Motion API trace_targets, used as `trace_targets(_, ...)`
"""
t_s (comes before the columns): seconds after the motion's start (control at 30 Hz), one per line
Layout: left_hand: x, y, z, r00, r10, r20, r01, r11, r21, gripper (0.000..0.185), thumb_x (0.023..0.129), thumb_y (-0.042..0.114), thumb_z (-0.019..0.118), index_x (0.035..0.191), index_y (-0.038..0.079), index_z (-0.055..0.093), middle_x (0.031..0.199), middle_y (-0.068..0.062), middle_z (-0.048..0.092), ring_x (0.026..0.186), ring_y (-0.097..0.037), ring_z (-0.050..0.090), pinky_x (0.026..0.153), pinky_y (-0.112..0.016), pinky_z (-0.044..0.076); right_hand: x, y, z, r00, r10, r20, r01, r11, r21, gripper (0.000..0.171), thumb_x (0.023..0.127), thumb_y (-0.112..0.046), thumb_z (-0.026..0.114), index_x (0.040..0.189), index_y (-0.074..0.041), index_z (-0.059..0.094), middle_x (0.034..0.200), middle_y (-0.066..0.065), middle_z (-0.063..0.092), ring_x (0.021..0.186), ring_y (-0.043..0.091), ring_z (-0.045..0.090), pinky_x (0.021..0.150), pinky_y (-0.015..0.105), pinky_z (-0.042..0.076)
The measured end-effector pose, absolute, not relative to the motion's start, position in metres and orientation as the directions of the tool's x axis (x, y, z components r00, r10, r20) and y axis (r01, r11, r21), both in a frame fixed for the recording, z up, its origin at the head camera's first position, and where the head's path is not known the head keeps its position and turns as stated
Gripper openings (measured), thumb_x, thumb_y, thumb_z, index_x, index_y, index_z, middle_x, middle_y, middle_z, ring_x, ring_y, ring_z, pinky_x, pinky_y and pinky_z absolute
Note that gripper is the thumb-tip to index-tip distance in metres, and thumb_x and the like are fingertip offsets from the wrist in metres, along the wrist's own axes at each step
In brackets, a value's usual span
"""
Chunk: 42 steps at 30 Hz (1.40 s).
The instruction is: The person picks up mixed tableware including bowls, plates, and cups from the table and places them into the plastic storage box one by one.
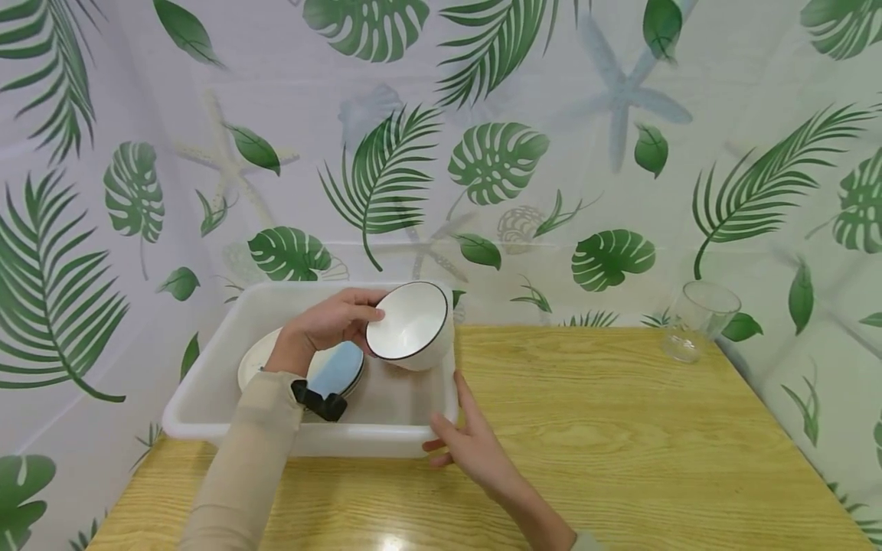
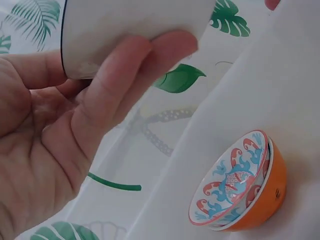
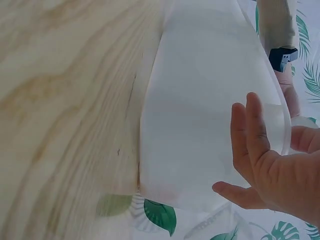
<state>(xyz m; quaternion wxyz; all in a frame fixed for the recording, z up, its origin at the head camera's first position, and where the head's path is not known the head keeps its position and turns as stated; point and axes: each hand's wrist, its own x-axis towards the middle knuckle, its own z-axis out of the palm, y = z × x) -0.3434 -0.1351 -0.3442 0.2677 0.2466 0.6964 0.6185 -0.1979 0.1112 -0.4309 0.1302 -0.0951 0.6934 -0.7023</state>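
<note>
Leaf-print curtain backdrop, light wooden table in front of it. White plastic tub sits at the table's left end; all places below are relative to the tub.

Left hand is above the tub's middle, fingers curled round a white bowl with dark rim, thumb on the rim, fingers on the outer wall. Bowl is held clear of the tub floor, tipped so its opening faces the camera.

Right hand is at the tub's near right corner, fingers straight and slightly apart, flat against the outer wall, thumb spread below.

Inside the tub: white plate and blue plate under the left wrist; small orange bowl with patterned inside on the tub floor, shown only in the left wrist view.

Clear glass cup stands well right of the tub, at the table's far edge.
</note>
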Motion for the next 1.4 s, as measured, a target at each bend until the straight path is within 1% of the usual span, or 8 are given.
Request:
trace_targets(0.2, -0.354, -0.136, -0.357, -0.809, 0.584, -0.065, -0.064, 0.023, 0.998, 0.048, 0.103, 0.003, 0.038, 0.149, -0.009, 0.032, 0.094, -0.003, 0.072, 0.075, -0.019, 0.073, 0.069, -0.037, 0.061, -0.201, 0.107, -0.435, -0.952, -0.305, -0.036, 0.06, -0.07, -0.996, 0.081, 0.103, -0.012, 0.051, 0.16, -0.015, -0.006, 0.159, 0.031, 0.01, 0.087, 0.041, 0.069, 0.073, 0.05, 0.06)
trace_targets(0.37, -0.361, -0.136, -0.366, -0.847, 0.53, -0.036, -0.094, -0.083, 0.992, 0.05, 0.104, 0.002, 0.035, 0.151, -0.01, 0.026, 0.099, -0.005, 0.072, 0.081, -0.024, 0.074, 0.077, -0.043, 0.06, -0.202, 0.107, -0.437, -0.951, -0.309, -0.027, 0.058, -0.092, -0.994, 0.081, 0.103, -0.009, 0.051, 0.16, -0.014, -0.007, 0.157, 0.035, 0.01, 0.088, 0.046, 0.068, 0.073, 0.051, 0.06)
trace_targets(0.47, -0.366, -0.136, -0.37, -0.866, 0.5, -0.022, -0.107, -0.141, 0.984, 0.05, 0.105, 0.002, 0.034, 0.152, -0.009, 0.025, 0.102, -0.005, 0.07, 0.083, -0.026, 0.074, 0.081, -0.044, 0.058, -0.202, 0.108, -0.437, -0.952, -0.307, -0.023, 0.053, -0.089, -0.995, 0.081, 0.103, -0.009, 0.05, 0.16, -0.014, -0.007, 0.156, 0.036, 0.011, 0.088, 0.046, 0.068, 0.073, 0.05, 0.06)
trace_targets(0.67, -0.371, -0.135, -0.377, -0.915, 0.401, -0.051, -0.14, -0.196, 0.971, 0.049, 0.106, 0.004, 0.032, 0.153, -0.005, 0.025, 0.105, -0.006, 0.068, 0.082, -0.026, 0.074, 0.079, -0.038, 0.059, -0.201, 0.108, -0.436, -0.947, -0.32, -0.032, 0.058, -0.074, -0.996, 0.081, 0.103, -0.012, 0.051, 0.16, -0.017, -0.007, 0.156, 0.037, 0.012, 0.087, 0.039, 0.069, 0.074, 0.048, 0.06)
trace_targets(0.93, -0.377, -0.132, -0.381, -0.942, 0.316, -0.115, -0.173, -0.16, 0.972, 0.049, 0.106, 0.006, 0.036, 0.154, -0.001, 0.029, 0.105, -0.009, 0.067, 0.079, -0.023, 0.074, 0.082, -0.038, 0.059, -0.201, 0.109, -0.436, -0.95, -0.311, -0.031, 0.056, -0.074, -0.996, 0.081, 0.103, -0.012, 0.051, 0.16, -0.018, -0.006, 0.154, 0.037, 0.015, 0.086, 0.038, 0.069, 0.073, 0.048, 0.06)
trace_targets(1.03, -0.379, -0.131, -0.382, -0.948, 0.282, -0.148, -0.191, -0.132, 0.973, 0.048, 0.106, 0.007, 0.037, 0.153, -0.002, 0.031, 0.106, -0.013, 0.066, 0.076, -0.022, 0.074, 0.078, -0.033, 0.06, -0.202, 0.109, -0.436, -0.951, -0.308, -0.024, 0.048, -0.071, -0.996, 0.081, 0.103, -0.013, 0.051, 0.16, -0.018, -0.006, 0.153, 0.037, 0.017, 0.086, 0.038, 0.07, 0.072, 0.047, 0.06)
trace_targets(1.23, -0.384, -0.13, -0.389, -0.953, 0.2, -0.226, -0.251, -0.108, 0.962, 0.047, 0.107, 0.008, 0.038, 0.152, -0.003, 0.031, 0.13, -0.029, 0.054, 0.071, -0.018, 0.073, 0.073, -0.027, 0.06, -0.202, 0.109, -0.435, -0.95, -0.312, -0.022, 0.047, -0.074, -0.996, 0.081, 0.103, -0.013, 0.051, 0.16, -0.016, -0.007, 0.152, 0.038, 0.019, 0.086, 0.038, 0.07, 0.072, 0.046, 0.06)
trace_targets(1.4, -0.384, -0.129, -0.393, -0.951, 0.154, -0.27, -0.286, -0.094, 0.954, 0.049, 0.106, 0.007, 0.038, 0.153, -0.003, 0.028, 0.143, -0.032, 0.043, 0.067, -0.016, 0.071, 0.07, -0.024, 0.059, -0.202, 0.109, -0.436, -0.949, -0.315, -0.028, 0.053, -0.071, -0.996, 0.081, 0.103, -0.014, 0.051, 0.16, -0.017, -0.007, 0.152, 0.037, 0.019, 0.086, 0.037, 0.07, 0.072, 0.046, 0.06)
